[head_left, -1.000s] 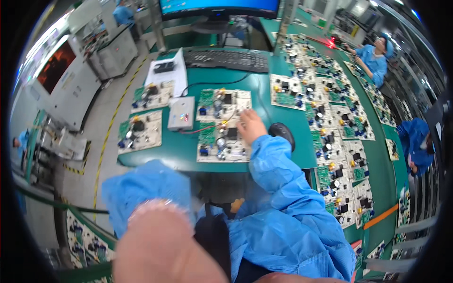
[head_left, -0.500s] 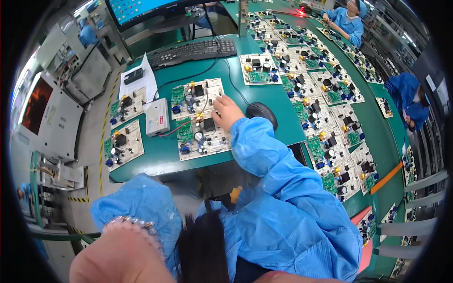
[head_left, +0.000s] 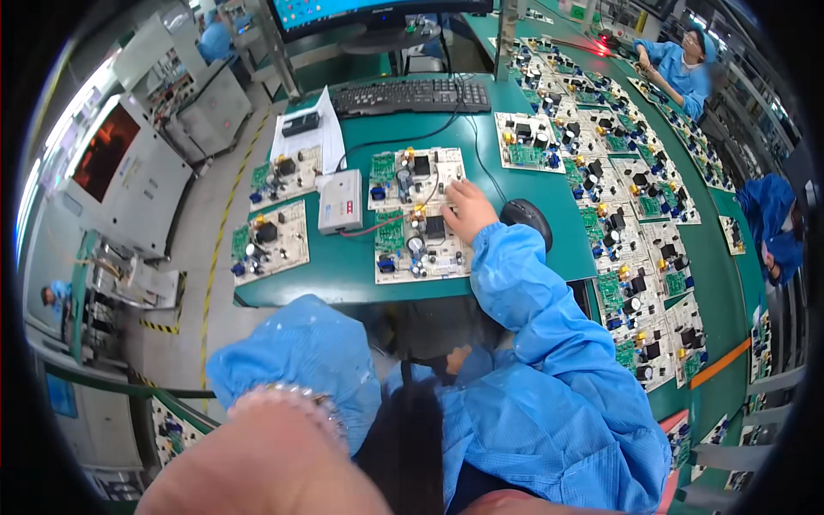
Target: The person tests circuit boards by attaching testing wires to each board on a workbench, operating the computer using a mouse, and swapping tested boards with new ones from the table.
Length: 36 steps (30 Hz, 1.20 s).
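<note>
Mid-frame, the right hand (head_left: 469, 210), fingers loosely spread, lies over circuit boards (head_left: 418, 249). Whether the left hand (head_left: 257, 463), lower left, grips anything, I cannot tell.

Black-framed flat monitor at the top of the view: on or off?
On: the black-framed flat monitor is lit blue, with small icons at its left.

The surface (head_left: 343, 279) is green. The two circuit boards (head_left: 422, 256) at its middle are cream, each with a green section, black, silvery and blue parts and touches of yellow. The box (head_left: 341, 202) beside them is pale grey with a small red patch; the wire (head_left: 371, 229) is red. Keyboard (head_left: 410, 96) and mouse (head_left: 527, 223) are black, the paper (head_left: 330, 142) white. Both sleeves (head_left: 536, 283) are blue, faintly gridded. Floor tape (head_left: 161, 327) shows yellow-and-black diagonal stripes.
</note>
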Each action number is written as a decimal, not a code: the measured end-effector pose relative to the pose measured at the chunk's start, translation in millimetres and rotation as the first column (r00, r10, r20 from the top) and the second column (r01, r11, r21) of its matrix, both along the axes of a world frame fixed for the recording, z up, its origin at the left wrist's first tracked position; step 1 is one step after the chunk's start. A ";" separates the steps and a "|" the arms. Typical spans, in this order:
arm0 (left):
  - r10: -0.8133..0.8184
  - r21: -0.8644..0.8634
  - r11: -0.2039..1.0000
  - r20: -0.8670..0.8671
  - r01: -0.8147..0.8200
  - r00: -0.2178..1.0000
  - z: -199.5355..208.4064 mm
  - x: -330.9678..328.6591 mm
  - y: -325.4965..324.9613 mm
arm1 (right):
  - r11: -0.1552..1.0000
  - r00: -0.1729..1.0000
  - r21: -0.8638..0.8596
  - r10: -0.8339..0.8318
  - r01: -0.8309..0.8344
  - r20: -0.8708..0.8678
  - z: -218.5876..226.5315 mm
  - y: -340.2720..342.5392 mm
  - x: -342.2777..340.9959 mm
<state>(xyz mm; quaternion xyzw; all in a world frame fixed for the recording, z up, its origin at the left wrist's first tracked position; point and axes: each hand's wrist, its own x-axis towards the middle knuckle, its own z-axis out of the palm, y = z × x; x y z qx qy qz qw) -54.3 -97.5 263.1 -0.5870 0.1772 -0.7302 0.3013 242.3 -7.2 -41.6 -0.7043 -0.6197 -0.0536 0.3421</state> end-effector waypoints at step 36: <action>-0.466 -0.670 0.374 -0.734 -0.641 0.495 -263.5 43.2 106.0 | 0.940 0.778 0.187 -0.113 0.285 -0.619 75.4 22.8 2.3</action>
